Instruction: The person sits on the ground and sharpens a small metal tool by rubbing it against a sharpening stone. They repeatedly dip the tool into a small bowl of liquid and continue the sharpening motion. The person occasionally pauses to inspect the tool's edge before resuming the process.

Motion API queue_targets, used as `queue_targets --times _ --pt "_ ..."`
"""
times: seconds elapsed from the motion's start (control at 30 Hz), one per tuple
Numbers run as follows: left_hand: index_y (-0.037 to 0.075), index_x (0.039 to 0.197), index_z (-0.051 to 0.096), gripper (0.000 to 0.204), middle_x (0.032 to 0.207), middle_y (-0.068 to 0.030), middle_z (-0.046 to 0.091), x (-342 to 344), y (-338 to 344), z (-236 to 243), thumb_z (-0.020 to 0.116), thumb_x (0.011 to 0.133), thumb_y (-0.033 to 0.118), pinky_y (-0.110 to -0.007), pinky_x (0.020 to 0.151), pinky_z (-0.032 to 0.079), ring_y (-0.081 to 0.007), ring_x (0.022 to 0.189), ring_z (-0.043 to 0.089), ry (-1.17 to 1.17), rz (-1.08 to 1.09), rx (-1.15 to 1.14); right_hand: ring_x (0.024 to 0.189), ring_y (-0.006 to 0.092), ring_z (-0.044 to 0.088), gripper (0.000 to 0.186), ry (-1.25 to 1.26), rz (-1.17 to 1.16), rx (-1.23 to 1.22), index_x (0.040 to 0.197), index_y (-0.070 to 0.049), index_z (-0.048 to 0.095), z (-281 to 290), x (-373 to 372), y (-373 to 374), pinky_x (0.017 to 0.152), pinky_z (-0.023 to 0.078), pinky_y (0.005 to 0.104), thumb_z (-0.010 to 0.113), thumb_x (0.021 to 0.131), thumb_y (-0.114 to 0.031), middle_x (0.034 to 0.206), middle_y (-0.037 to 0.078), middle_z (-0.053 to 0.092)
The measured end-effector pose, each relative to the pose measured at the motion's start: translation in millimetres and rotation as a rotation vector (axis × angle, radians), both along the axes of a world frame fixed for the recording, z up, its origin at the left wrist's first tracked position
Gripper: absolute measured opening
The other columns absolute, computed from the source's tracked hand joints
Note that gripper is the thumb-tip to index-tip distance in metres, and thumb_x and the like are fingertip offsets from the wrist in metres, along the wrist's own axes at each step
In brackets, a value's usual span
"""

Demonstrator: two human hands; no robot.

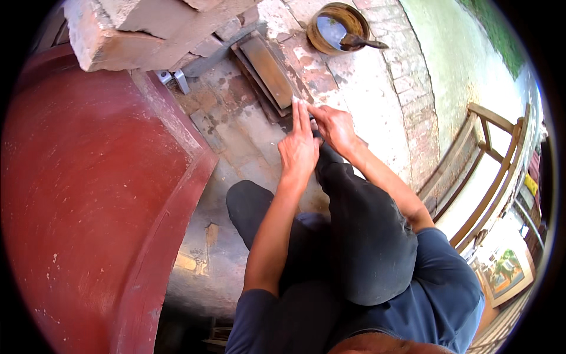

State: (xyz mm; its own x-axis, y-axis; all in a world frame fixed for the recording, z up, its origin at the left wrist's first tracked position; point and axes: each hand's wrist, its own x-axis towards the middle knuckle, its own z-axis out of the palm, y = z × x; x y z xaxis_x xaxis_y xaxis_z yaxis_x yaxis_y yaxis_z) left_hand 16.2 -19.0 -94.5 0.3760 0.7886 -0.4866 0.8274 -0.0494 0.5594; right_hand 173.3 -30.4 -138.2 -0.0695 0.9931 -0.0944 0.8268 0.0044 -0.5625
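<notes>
A long rectangular stone block with a worn tan top [265,68] lies on a darker base [247,74] on the paving in front of me. My left hand [298,144] is at the block's near end, index and middle fingers stretched forward and pressed together at the tips. My right hand [333,127] is close beside it, bent fingers reaching toward the same spot. What lies under my fingertips is too hidden to name. My right shoe is partly hidden behind my hands. A brown bowl of water [321,29] with a dark-handled tool [368,44] in it stands beyond the block.
A red wooden panel [88,194] fills the left side. Broken masonry [130,29] and a small metal fitting [180,82] are at upper left. On the right are a wooden bench-like frame [492,121] and a framed picture [504,271]. My dark-trousered legs are below my hands.
</notes>
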Motion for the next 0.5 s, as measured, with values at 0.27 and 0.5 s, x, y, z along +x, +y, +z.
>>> queue_targets --times 0.27,0.5 --pt "0.001 0.171 0.018 0.112 0.18 -0.0164 0.022 -1.8 19.4 -5.2 0.086 0.084 0.019 -0.047 0.077 0.062 -0.0387 0.093 0.077 0.063 0.033 0.052 0.072 0.0324 0.07 0.064 0.072 0.01 -0.065 0.141 -0.023 0.072 7.0 -4.8 23.3 0.065 0.056 0.0455 0.069 0.079 -0.006 0.078 0.009 0.068" --pt "0.003 0.172 0.016 0.111 0.179 -0.015 0.026 -4.2 34.2 -16.1 0.082 0.084 0.019 -0.048 0.074 0.061 -0.0386 0.099 0.076 -0.02 0.075 0.239 0.073 0.0345 0.071 0.057 0.021 -0.005 0.055 0.138 -0.021 0.073 -4.0 -12.5 42.5 0.065 0.056 0.0463 0.067 0.083 -0.007 0.085 0.013 0.073"
